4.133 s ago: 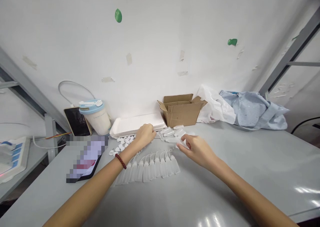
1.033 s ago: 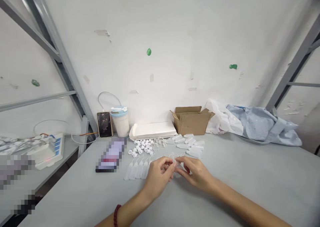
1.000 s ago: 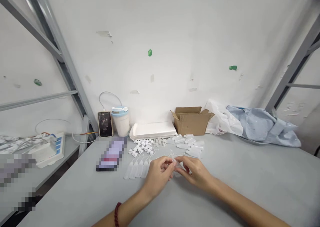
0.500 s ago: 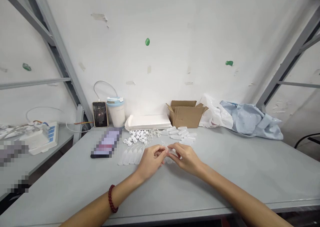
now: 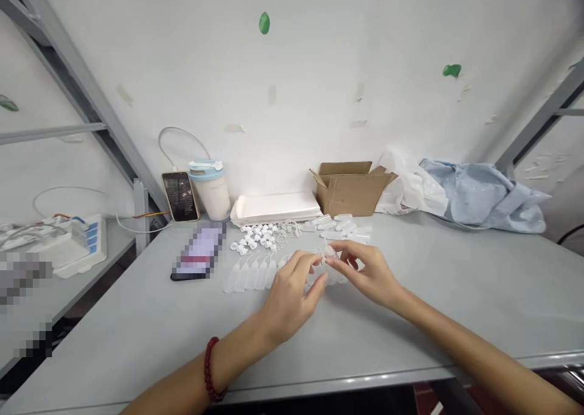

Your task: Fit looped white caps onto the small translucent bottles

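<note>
My right hand pinches a small translucent plastic piece between thumb and fingertips. The fingers of my left hand reach toward that piece from the other side, the index fingertip beside it and the thumb spread away. Under and left of the hands lies a row of flat translucent tags with thin loops at their tops; some are hidden by the left hand. Just beyond are small white caps, thin pale strings and loose clear plastic sleeves.
On the grey table, a blurred-out phone lies left. Along the wall stand a charging phone, a lidded cup, a white paper stack, an open cardboard box, a white bag and a blue cloth-like bundle.
The view has tilted down and shifted. My left thumb has come away from its fingertips and spread open, while my right hand keeps its pinch on the small piece.
</note>
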### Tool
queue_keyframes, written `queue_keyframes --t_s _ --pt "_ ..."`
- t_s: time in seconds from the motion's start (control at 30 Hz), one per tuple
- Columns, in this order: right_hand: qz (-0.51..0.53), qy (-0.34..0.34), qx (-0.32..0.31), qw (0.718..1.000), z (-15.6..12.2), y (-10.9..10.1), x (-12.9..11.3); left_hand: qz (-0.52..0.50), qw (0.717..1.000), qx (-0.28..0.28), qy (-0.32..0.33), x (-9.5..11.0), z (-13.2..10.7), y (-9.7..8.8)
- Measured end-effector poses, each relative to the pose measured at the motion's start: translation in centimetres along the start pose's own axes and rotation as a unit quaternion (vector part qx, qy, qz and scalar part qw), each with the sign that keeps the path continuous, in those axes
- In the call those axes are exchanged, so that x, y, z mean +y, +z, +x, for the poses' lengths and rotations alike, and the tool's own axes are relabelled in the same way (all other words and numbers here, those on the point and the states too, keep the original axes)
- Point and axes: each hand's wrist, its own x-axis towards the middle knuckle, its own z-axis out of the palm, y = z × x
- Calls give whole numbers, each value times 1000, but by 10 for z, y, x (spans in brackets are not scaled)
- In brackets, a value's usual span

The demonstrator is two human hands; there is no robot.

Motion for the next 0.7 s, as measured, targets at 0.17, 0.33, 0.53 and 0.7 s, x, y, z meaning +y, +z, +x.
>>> queue_keyframes --t_s 0.17,0.33,0.53,0.7 --pt "129 130 -49 982 3 -5 -13 96 991 17 95 2 -10 7" --pt "252 170 -91 948 8 -10 -18 228 953 57 189 9 1 6" --pt "275 174 -73 943 15 -28 -9 198 957 -12 212 12 46 4" --pt "146 157 -147 966 25 -45 15 163 968 -48 187 2 68 22"
